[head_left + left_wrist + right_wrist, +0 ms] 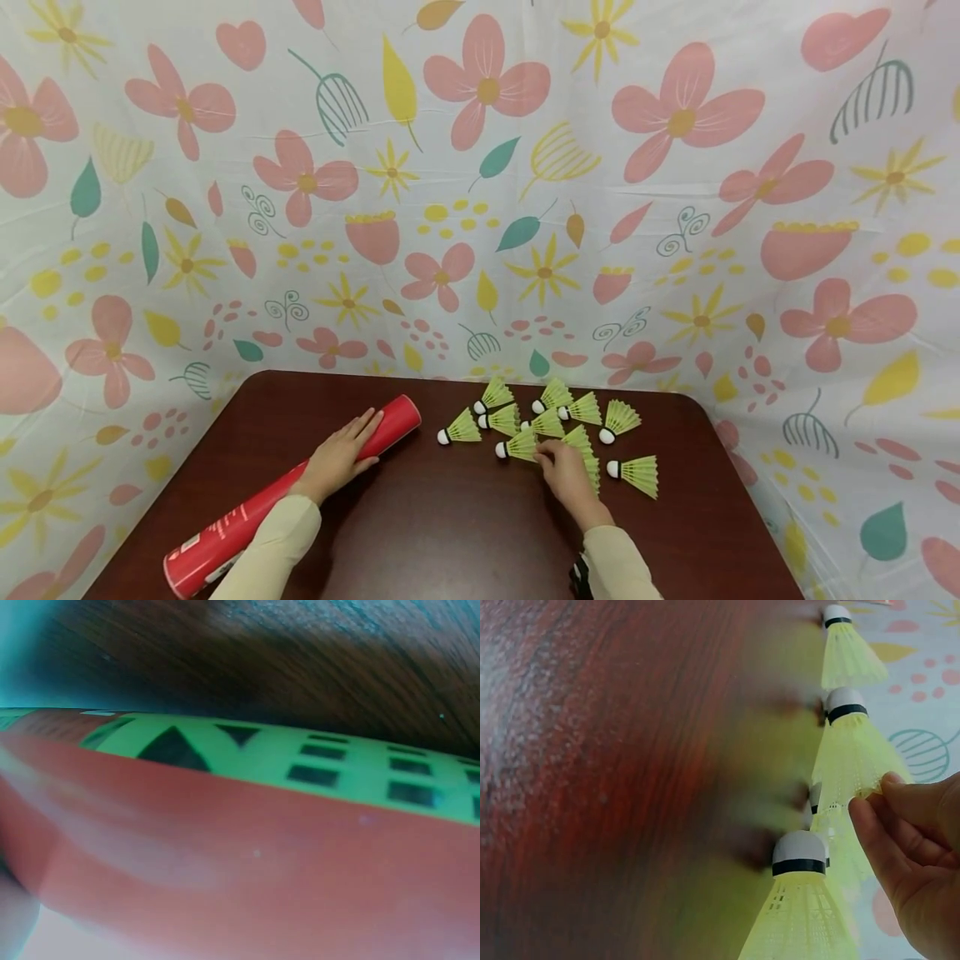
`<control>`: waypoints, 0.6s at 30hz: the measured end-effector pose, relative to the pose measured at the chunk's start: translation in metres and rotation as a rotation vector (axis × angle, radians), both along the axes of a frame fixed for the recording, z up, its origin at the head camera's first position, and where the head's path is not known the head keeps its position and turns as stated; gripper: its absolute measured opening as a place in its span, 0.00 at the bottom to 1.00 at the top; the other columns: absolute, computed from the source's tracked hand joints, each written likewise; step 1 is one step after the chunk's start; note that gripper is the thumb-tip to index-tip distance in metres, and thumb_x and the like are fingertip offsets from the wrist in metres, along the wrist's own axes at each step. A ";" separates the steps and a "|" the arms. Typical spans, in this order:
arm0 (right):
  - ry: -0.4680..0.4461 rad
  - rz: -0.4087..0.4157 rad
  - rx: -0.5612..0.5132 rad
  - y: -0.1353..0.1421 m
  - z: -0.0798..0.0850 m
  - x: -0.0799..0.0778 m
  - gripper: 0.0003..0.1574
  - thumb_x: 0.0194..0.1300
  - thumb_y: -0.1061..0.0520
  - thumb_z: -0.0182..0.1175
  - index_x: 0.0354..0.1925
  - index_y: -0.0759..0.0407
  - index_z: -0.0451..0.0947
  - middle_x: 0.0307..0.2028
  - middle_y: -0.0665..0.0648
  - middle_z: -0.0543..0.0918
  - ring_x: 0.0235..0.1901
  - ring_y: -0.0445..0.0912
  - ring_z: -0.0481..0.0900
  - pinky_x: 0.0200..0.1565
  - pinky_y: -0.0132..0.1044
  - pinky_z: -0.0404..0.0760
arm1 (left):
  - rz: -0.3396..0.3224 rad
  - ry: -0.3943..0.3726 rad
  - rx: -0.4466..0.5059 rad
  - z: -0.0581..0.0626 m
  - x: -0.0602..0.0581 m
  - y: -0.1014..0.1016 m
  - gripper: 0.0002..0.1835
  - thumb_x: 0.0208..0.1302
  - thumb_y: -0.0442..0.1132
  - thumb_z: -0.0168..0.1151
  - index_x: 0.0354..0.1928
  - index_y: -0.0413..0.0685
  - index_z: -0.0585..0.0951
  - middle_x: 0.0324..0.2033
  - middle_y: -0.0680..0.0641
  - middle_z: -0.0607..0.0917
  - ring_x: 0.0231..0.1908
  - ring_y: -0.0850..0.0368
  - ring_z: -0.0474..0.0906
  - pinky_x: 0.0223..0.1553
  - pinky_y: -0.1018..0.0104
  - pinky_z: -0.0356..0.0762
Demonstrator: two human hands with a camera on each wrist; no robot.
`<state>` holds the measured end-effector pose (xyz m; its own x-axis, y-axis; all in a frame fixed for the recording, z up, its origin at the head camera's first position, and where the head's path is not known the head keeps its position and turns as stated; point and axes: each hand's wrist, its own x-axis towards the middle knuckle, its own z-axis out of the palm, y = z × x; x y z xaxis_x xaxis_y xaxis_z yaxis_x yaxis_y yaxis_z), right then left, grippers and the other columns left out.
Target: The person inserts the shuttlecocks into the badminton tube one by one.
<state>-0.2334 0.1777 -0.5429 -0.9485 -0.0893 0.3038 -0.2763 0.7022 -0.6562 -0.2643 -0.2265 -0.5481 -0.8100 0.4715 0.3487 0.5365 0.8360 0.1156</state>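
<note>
About ten yellow-green shuttlecocks with white rounded heads and black bands (459,427) lie on the glossy dark red-brown wooden desk (450,525), most of them clustered toward its far edge, right of the middle. My right hand (567,475) is at the near side of that cluster, narrowed to a pinch: thumb and fingertips hold the skirt rim of one shuttlecock (517,447), whose white head points to the desk's left edge. Others lie close beside and behind my fingers, and one lies apart, nearest the right edge.

My left hand (336,460) rests across a long red cylindrical tube with pale printing (242,522), its fingers lying straight along the surface. The tube slants across the desk's left part, from near the left edge up toward the far edge, one end pointing at the shuttlecocks. Beyond the far edge hangs a white cloth printed with pink, yellow and teal flowers and leaves (487,92).
</note>
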 end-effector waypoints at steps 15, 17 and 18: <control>0.062 -0.007 0.008 0.004 0.008 -0.003 0.07 0.63 0.66 0.61 0.39 0.68 0.84 0.35 0.62 0.86 0.35 0.54 0.84 0.35 0.44 0.83 | -0.029 0.032 -0.021 0.013 0.010 -0.001 0.44 0.54 0.47 0.72 0.71 0.45 0.63 0.68 0.40 0.67 0.62 0.40 0.69 0.58 0.46 0.70; 0.061 -0.006 0.005 0.004 0.011 -0.003 0.07 0.63 0.66 0.61 0.39 0.68 0.84 0.36 0.62 0.86 0.35 0.54 0.84 0.35 0.44 0.83 | -0.036 0.037 -0.030 0.017 0.012 0.000 0.45 0.54 0.47 0.72 0.72 0.46 0.62 0.68 0.41 0.66 0.62 0.41 0.69 0.59 0.46 0.70; 0.063 -0.007 0.006 0.004 0.013 -0.003 0.07 0.63 0.65 0.62 0.39 0.67 0.84 0.36 0.62 0.86 0.35 0.54 0.84 0.35 0.44 0.83 | -0.042 0.041 -0.030 0.018 0.012 0.001 0.45 0.54 0.47 0.72 0.72 0.46 0.62 0.68 0.41 0.67 0.62 0.41 0.69 0.58 0.46 0.70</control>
